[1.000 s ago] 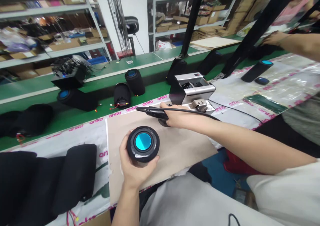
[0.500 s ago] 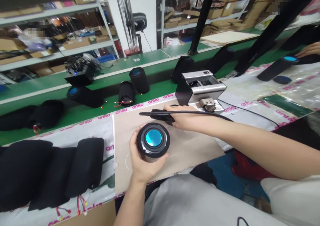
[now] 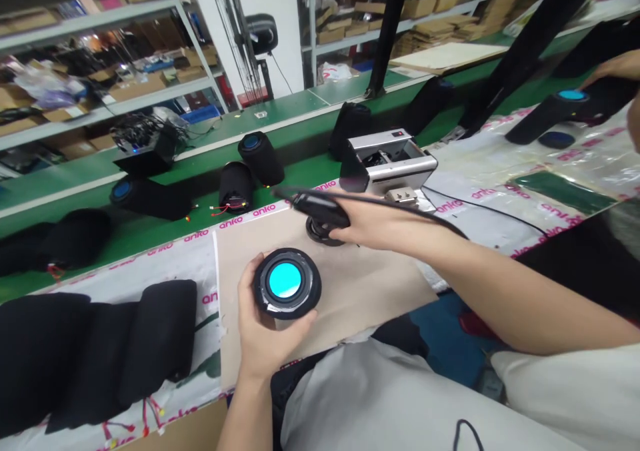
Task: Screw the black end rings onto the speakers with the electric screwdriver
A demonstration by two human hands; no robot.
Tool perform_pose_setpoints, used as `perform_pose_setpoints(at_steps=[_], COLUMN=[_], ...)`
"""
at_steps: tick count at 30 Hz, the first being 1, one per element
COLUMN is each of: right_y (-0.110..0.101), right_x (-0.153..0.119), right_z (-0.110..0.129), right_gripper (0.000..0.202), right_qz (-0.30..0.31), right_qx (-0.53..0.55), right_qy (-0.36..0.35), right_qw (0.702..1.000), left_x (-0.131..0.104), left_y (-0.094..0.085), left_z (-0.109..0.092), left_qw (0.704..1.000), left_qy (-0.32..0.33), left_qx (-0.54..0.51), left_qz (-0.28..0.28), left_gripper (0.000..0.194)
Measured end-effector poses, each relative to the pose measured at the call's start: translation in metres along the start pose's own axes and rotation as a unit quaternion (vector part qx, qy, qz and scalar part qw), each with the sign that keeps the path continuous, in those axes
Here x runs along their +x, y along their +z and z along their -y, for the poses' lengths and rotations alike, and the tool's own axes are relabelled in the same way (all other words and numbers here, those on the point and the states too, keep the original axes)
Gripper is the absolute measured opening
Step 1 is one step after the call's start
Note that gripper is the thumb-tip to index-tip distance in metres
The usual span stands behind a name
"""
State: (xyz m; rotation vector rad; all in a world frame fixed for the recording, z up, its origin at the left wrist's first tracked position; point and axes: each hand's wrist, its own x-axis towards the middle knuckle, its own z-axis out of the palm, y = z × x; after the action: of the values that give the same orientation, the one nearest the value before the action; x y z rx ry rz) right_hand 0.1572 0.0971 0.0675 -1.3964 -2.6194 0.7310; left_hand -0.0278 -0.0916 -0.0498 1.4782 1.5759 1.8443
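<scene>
My left hand [image 3: 267,334] is wrapped round a black cylindrical speaker [image 3: 285,281] that stands on a brown cardboard sheet [image 3: 370,284]. Its top end faces me, with a shiny blue disc in the middle and a dark ring around it. Beyond it, my right hand [image 3: 363,221] grips a black corded hand tool [image 3: 320,208] whose narrow end points left and is smeared by motion. The tool's cable runs back along my forearm. Just under the tool a dark round part [image 3: 320,232] rests on the cardboard, partly hidden.
Behind the cardboard stands a silver machine [image 3: 393,161]. Several black speaker bodies [image 3: 263,158] line the green bench, some with coloured wires. More black cylinders [image 3: 160,331] lie at left. On the right, a co-worker's hand [image 3: 617,68] is near another speaker [image 3: 547,114].
The view has shifted slightly. My right hand has raised the tool and tilted it, uncovering the dark round part beneath. My left hand still holds the speaker, which now leans a little differently.
</scene>
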Motion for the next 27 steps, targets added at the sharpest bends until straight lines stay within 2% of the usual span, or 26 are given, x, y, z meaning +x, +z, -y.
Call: perform_pose_setpoints(at_steps=[3,6,10,13,15,17,19,20,21,23,25,27], right_y=[-0.019,-0.019,0.012,0.037,0.047,0.049,0.041,0.033,0.024,0.003,-0.014,-0.024], right_x=[-0.021,-0.031,-0.015,0.006,0.014,0.014,0.005,-0.001,-0.008,-0.021,-0.028,-0.029], right_z=[-0.015,-0.026,-0.022,-0.016,-0.015,-0.016,-0.016,-0.015,-0.014,-0.011,-0.005,0.004], right_gripper=[0.053,0.056,0.077,0.073,0.069,0.065,0.067,0.07,0.075,0.081,0.083,0.084], right_qz=[-0.05,-0.069,-0.044,-0.058,-0.065,-0.074,-0.08,-0.077,-0.068,-0.023,0.036,0.086], right_qx=[0.088,0.163,0.153,0.124,0.108,0.102,0.109,0.116,0.13,0.17,0.218,0.209], right_qy=[0.054,0.085,0.053,0.051,0.061,0.062,0.055,0.052,0.049,0.027,-0.068,-0.178], right_qw=[0.993,0.981,0.986,0.989,0.99,0.99,0.989,0.989,0.988,0.985,0.973,0.958], left_x=[-0.001,0.0,0.006,0.007,0.004,0.002,0.001,0.003,0.006,0.017,0.031,0.043], left_y=[-0.006,-0.012,-0.013,-0.009,-0.004,0.001,0.005,0.005,0.004,-0.003,-0.012,-0.023], left_z=[0.002,0.005,0.006,0.005,0.003,0.001,-0.001,-0.001,0.0,0.003,0.007,0.012], left_qw=[1.0,1.0,0.998,0.998,0.999,0.999,0.998,0.998,0.999,0.995,0.983,0.98], left_qy=[0.005,0.005,0.014,0.016,0.022,0.029,0.03,0.03,0.031,0.031,0.019,-0.01], left_qx=[0.0,-0.003,0.012,0.018,0.019,0.037,0.042,0.028,0.001,-0.067,-0.107,-0.095], left_qz=[-0.01,0.019,0.059,0.057,0.034,-0.012,-0.044,-0.04,-0.019,0.063,0.148,0.172], left_gripper=[0.101,0.103,0.104,0.116,0.127,0.126,0.113,0.106,0.101,0.098,0.101,0.104])
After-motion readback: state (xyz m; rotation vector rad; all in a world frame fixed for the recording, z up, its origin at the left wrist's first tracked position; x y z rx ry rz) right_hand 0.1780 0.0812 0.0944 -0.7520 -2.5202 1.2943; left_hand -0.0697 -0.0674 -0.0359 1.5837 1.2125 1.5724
